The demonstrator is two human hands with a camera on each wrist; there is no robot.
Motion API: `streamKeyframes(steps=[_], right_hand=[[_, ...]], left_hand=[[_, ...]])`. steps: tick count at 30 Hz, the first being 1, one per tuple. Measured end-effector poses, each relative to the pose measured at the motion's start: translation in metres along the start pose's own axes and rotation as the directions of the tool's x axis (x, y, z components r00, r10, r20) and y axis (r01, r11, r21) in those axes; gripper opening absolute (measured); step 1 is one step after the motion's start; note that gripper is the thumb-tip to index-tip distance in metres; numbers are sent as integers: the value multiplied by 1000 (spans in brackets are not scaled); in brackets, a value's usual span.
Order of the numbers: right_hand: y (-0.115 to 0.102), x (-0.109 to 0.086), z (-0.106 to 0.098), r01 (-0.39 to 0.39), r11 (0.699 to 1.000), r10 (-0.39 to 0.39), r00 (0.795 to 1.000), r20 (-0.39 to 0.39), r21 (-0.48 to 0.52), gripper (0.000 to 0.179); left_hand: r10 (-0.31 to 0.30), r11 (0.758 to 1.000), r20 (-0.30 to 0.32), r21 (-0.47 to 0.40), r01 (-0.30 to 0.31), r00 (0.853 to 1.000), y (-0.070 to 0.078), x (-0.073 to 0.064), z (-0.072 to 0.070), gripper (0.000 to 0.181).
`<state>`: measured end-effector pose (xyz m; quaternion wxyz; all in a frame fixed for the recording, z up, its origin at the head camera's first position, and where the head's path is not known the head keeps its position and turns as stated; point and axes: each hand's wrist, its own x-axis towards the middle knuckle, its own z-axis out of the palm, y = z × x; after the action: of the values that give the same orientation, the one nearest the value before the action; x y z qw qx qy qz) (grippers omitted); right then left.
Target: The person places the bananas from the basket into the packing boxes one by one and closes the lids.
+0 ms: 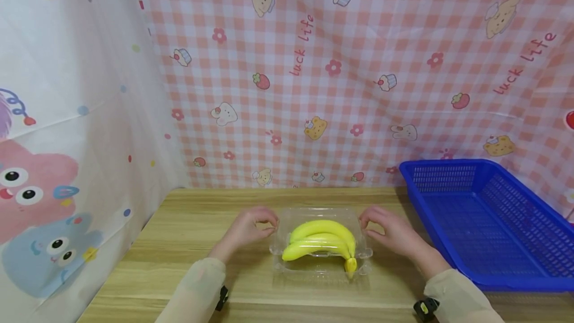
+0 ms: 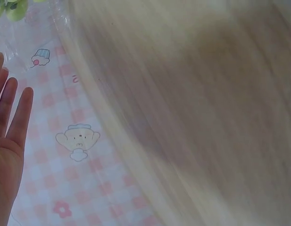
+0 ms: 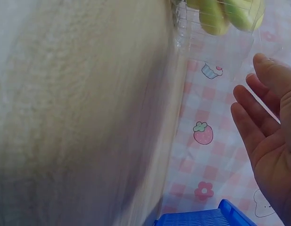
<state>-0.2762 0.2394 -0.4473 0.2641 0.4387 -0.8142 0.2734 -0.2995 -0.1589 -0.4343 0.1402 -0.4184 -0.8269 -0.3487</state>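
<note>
In the head view a clear plastic clamshell box lies on the table with a bunch of yellow bananas in it. The banana stem reaches over the box's front edge. At the box's left side my left hand pinches the clear plastic edge between thumb and forefinger. My right hand does the same at the right side. Close up in the right wrist view, the right hand has its thumb at the plastic edge and its other fingers loosely spread. The left wrist view shows only part of the left hand.
A blue plastic basket stands to the right, behind the right forearm. The wooden table ends at a pink checked cloth hanging at the back. A white patterned curtain hangs on the left.
</note>
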Motion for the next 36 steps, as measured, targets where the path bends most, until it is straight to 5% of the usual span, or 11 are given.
streamKeyframes(steps=[20,29,36], right_hand=[[-3,-4,-2,13,995,-4,996,92,-100,39],[-7,-4,-3,26,993,-15,995,94,-112,35],[-18,-5,-7,-42,984,53,997,60,-173,28]], left_hand=[[75,981,78,171,-87,994,4,-6,0,20],[48,974,111,217,-72,993,7,-8,-2,18],[22,970,123,237,-51,992,11,-9,-3,12]])
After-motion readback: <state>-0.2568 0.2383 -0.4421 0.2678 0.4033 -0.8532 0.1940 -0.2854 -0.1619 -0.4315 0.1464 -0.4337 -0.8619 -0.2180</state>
